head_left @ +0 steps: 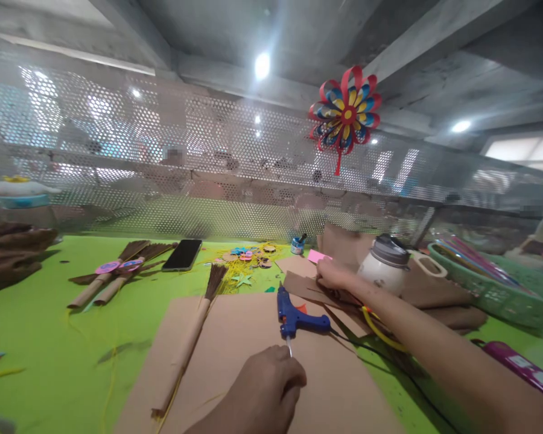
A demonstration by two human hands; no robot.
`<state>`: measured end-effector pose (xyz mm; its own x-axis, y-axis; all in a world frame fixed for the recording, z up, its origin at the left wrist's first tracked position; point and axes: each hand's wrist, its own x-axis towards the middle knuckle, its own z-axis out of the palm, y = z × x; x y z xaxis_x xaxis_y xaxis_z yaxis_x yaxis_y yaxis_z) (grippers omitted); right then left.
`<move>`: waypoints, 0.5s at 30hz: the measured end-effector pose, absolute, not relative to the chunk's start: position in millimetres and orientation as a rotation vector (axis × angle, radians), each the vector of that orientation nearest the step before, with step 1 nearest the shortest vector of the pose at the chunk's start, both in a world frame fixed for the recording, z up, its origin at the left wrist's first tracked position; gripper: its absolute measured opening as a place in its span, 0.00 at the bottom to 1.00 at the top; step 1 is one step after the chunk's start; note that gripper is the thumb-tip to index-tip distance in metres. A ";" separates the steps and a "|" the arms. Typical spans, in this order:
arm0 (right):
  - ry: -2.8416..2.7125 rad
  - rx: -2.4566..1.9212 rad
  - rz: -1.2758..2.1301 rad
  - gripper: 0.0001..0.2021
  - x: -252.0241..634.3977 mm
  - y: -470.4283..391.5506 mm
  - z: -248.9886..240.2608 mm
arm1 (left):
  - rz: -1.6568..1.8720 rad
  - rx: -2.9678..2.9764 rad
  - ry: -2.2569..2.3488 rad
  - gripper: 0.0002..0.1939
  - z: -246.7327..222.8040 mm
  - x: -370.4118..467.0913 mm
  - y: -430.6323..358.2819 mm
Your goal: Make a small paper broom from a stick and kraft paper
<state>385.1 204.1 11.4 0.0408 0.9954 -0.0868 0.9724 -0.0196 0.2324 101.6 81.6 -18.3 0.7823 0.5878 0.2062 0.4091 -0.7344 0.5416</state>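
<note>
My left hand (271, 386) is closed at the lower middle, its fingertips at the thin white glue stick (290, 346) that sticks out of the back of a blue glue gun (289, 313). The gun lies on a large brown cardboard sheet (239, 349), with its nozzle pointing away. My right hand (333, 275) reaches forward to brown paper pieces (301, 286), fingers curled down; what they grip is hidden. Just beyond it shows a pink paper slip (319, 256). Left of the gun, a small broom with a rolled-paper handle (187, 343) lies on the sheet.
Two similar small brooms (113, 277), a black phone (182, 255) and a pile of yellow strands with cutouts (247, 259) lie farther back. A white jar (384, 262) and green basket (493, 289) stand right. The gun's black cable (389, 358) runs under my right arm.
</note>
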 end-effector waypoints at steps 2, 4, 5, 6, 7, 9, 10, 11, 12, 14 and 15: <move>2.077 2.069 0.218 0.15 383.3 204.6 9.1 | 0.512 2.493 0.746 0.11 -18.5 101.7 81.5; 2.127 2.047 0.248 0.15 382.3 206.1 6.7 | 0.510 2.488 0.750 0.11 -18.9 101.9 81.7; 2.144 2.043 0.247 0.15 382.3 207.2 5.7 | 0.507 2.485 0.752 0.11 -19.0 102.0 81.9; 2.157 2.045 0.236 0.15 382.6 208.5 5.0 | 0.505 2.483 0.755 0.11 -18.9 102.2 82.0; 2.164 2.051 0.216 0.15 383.4 209.5 4.9 | 0.503 2.481 0.757 0.11 -18.7 102.3 82.1; 2.186 2.064 0.149 0.15 386.1 210.0 7.0 | 0.504 2.473 0.764 0.11 -17.9 102.5 82.1; 2.207 2.065 0.108 0.14 387.9 208.6 9.4 | 0.505 2.469 0.767 0.11 -17.4 102.4 82.0; 2.237 2.061 0.067 0.13 389.8 205.8 12.5 | 0.506 2.468 0.766 0.11 -16.9 102.3 81.8; 2.277 2.050 0.026 0.12 391.5 201.4 16.2 | 0.507 2.469 0.761 0.11 -16.5 102.1 81.5; 2.380 2.015 -0.053 0.11 393.8 187.9 24.0 | 0.514 2.476 0.750 0.11 -15.9 101.7 81.1; 2.435 1.994 -0.088 0.10 393.7 179.4 27.3 | 0.519 2.481 0.744 0.11 -15.8 101.5 81.0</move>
